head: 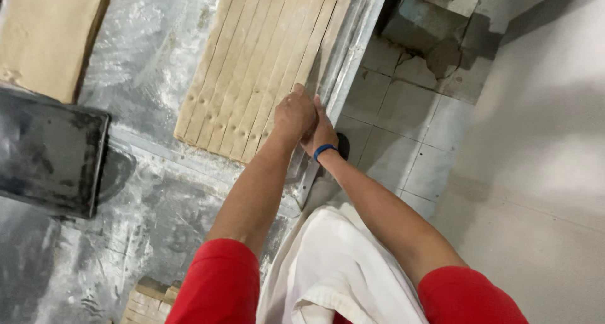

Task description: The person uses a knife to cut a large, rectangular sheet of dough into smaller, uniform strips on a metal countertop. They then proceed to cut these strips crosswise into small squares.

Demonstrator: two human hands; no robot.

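Both hands meet at the right edge of the table point(157, 66), a flour-dusted metal top. The left hand point(293, 115) lies knuckles up, fingers curled down onto the nearest end of the rightmost dough strips point(265, 66); it seems to press or pinch a strip, though its grasp is hidden under the hand. The right hand point(321, 130) sits just beside it and partly under it, close against the table's rim; I cannot tell how far it is open or what it has hold of. A blue band point(324, 150) circles that wrist.

The strips are a pale tan slab cut lengthwise, lying side by side and running from the hands toward the far side of the table, with small dents near their near ends. To the left sits a dark tray point(50, 154), and at the far left an uncut dough slab point(44, 34). More cut dough point(148, 302) shows at the near edge. A white apron point(334, 267) hangs at the person's front, red sleeves point(220, 286) above it. Right of the table lies a cracked tile floor point(403, 122).
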